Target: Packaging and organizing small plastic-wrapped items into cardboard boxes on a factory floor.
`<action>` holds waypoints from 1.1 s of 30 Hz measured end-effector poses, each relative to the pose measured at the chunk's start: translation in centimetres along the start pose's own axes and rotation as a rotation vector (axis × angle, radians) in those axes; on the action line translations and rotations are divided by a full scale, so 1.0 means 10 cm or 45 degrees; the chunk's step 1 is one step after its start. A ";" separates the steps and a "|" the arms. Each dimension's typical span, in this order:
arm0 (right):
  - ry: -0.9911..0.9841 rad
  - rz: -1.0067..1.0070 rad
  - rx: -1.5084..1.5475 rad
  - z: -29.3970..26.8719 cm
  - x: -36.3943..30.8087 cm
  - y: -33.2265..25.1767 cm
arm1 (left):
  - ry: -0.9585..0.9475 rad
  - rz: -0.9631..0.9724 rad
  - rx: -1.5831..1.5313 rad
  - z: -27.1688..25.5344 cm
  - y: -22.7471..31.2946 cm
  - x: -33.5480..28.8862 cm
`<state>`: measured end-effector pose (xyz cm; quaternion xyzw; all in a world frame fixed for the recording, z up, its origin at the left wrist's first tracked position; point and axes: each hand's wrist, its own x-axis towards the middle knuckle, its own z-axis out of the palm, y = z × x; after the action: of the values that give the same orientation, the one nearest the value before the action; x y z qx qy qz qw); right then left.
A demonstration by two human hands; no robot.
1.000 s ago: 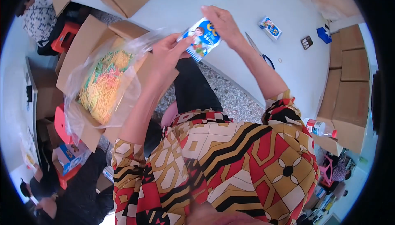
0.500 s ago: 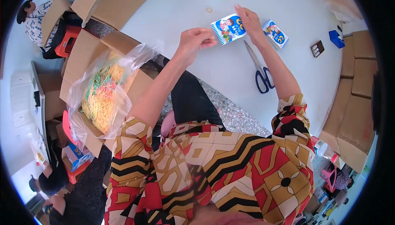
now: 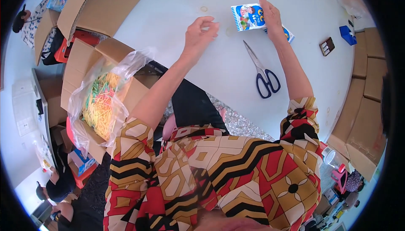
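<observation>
1. We hold a blue-and-white printed packet [image 3: 248,17] above the far part of the white surface [image 3: 228,75], its picture side facing us.
2. Our right hand [image 3: 272,19] has its grip closed on the packet's right edge.
3. Our left hand [image 3: 199,36] hovers to the left, apart from the packet, its grip open and the fingers loosely curled.
4. Behind our right wrist we see part of a second packet [image 3: 289,35].
5. Nearer us lie dark-handled scissors [image 3: 265,74], tips pointing away; a rubber band [image 3: 204,9] lies beyond our left hand.
6. Farther right, a small dark case [image 3: 326,46] sits near a blue holder [image 3: 347,35].
7. At our left, an open cardboard box [image 3: 80,56], lined with a clear plastic bag [image 3: 137,60], contains thin yellow, green and pink sticks [image 3: 99,108].
8. At our right stand brown cartons [image 3: 358,113].
</observation>
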<state>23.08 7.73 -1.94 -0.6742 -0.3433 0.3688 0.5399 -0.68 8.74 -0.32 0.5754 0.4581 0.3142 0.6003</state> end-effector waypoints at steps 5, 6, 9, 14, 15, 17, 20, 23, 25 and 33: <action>-0.074 0.009 0.149 0.13 -0.19 -0.11 | -0.175 0.024 0.050 0.21 0.12 -0.12; -0.129 0.008 0.204 0.16 -0.22 -0.12 | -0.234 0.078 0.027 0.21 0.13 -0.14; -0.250 0.011 0.265 0.26 -0.37 -0.20 | -0.343 0.045 -0.243 0.13 0.17 -0.19; -0.473 -0.149 0.271 0.42 -0.66 -0.43 | -0.353 -0.412 -1.023 -0.07 0.27 -0.38; -0.568 -0.173 0.295 0.47 -0.71 -0.46 | -0.557 -0.483 -1.003 -0.12 0.24 -0.42; -0.592 -0.254 0.177 0.58 -0.84 -0.57 | -0.875 -0.599 -1.060 -0.17 0.17 -0.54; -0.885 -0.573 0.112 0.76 -0.94 -0.65 | -1.104 -0.582 -1.306 -0.18 0.08 -0.77; -0.973 -0.654 0.067 0.94 -1.01 -0.71 | -1.208 -0.549 -1.744 -0.19 -0.05 -0.91; -0.978 -0.641 0.024 1.03 -1.11 -0.77 | -1.181 -0.523 -1.860 -0.28 -0.05 -1.00; -0.877 -0.539 -0.218 1.41 -1.35 -0.73 | -0.245 -0.219 -1.475 -0.77 0.10 -1.53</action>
<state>3.73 4.12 4.92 -0.4684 -0.6646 0.4237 0.3992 -13.41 -1.81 4.20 0.1407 0.2005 0.4098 0.8787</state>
